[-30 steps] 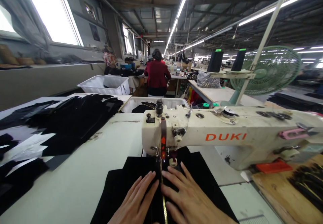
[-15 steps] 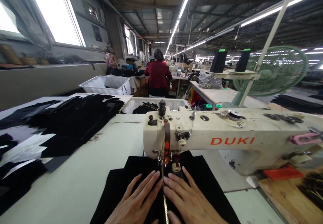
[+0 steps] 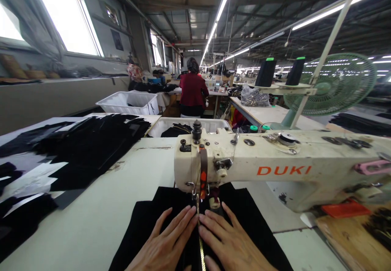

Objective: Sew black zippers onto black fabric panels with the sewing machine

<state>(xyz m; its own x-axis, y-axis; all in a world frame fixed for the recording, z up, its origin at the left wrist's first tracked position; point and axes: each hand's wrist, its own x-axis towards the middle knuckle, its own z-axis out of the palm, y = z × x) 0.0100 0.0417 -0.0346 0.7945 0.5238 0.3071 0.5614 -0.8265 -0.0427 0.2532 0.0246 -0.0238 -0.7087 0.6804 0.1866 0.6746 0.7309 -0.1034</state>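
Black fabric lies spread on the sewing machine bed, its far part under the machine head. A gold-toothed zipper runs along the fabric toward the presser foot area. Flat on the cloth, just left of the zipper, rests my left hand with its fingers stretched forward. My right hand lies the same way on the other side, fingers spread and pressing the fabric. Both sets of fingertips are close to the zipper, a short way in front of the needle area, which is partly hidden.
A pile of black cut pieces covers the table at left. Behind the machine stands a white bin holding dark fabric. Thread cones and a green fan are at right. A person in dark red sits farther ahead.
The fabric has shifted very slightly forward, with both hands still flat on it. The machine appears a little further right in view. The person ahead has moved slightly.
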